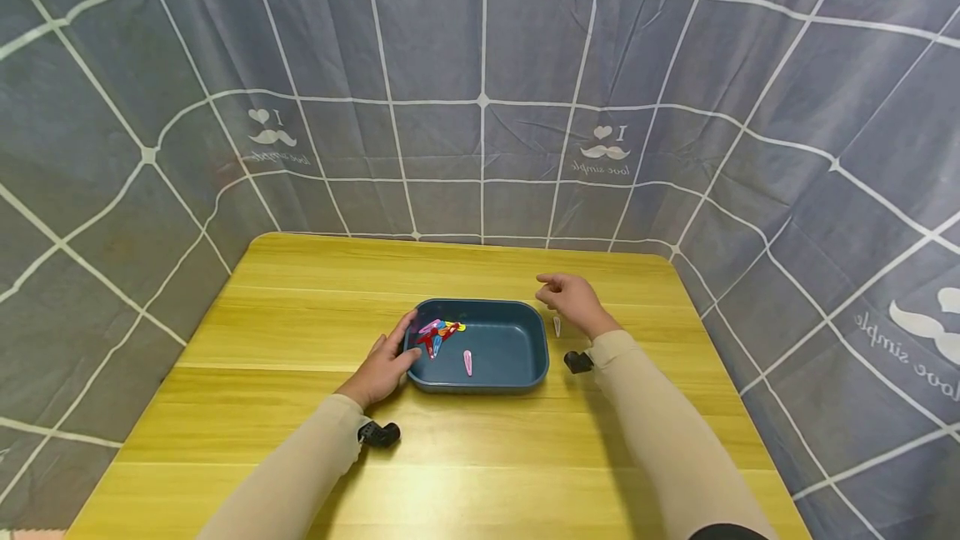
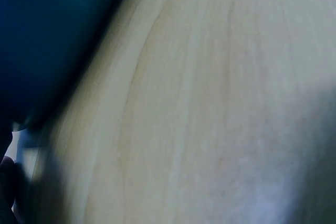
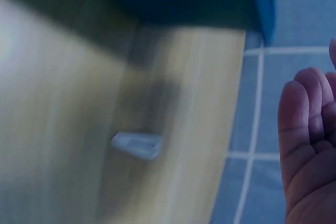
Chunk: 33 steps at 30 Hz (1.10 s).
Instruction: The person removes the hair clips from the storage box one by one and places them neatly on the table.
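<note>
While the blue tray (image 1: 510,348) was steadied in the head view by the left hand (image 1: 384,367), fingers fairly straight along its side, a clip pile (image 1: 439,337) and one pink clip (image 1: 468,363) were contained inside. A white clip (image 1: 557,326) was seen on the table (image 1: 465,457), near the right hand (image 1: 573,301). From the left wrist, little beyond tray and table was shown. From the right wrist, nothing was seen held by loosely extended fingers (image 3: 294,111); a reach was judged underway, a fine pinch being called for.

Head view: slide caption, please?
Left hand touches a blue tray of colorful hair clips; right hand hovers near a pale clip on the table.
</note>
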### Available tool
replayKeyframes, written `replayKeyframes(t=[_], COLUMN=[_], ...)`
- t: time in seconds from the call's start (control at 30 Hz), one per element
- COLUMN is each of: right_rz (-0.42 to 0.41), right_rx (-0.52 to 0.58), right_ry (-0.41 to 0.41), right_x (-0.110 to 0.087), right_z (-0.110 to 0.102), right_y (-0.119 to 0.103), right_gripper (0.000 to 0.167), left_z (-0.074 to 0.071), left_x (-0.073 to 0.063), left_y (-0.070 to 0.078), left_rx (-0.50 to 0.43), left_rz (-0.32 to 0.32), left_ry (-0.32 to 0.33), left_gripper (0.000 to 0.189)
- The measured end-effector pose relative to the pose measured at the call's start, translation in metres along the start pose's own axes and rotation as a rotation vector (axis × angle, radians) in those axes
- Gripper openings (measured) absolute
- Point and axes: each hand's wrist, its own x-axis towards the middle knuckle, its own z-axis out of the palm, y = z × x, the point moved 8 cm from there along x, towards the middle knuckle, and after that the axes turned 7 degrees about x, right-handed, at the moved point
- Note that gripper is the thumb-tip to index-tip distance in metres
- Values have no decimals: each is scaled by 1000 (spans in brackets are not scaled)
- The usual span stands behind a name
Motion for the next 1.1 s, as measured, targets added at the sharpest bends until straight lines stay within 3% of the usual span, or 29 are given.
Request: replayKeyframes(t=[0.27, 0.47, 0.83, 1.1], right_rz=[-84, -145, -161, -137], right_rx=[-51, -79, -132, -197], right_ry=[-105, -207, -430, -548], right_x=[0, -1, 3, 8], right_z=[30, 54, 97, 121], right_y=[-44, -63, -72, -69], right_gripper=[43, 39, 42, 39], left_z=[1, 1, 0, 1], left_x=[1, 2, 1, 1], left_y=[-2, -3, -2, -2], left_rx=[-6, -7, -13, -24], left_rz=[0, -1, 0, 1], left_ry=[0, -1, -1, 2], left_gripper=[71, 71, 71, 70])
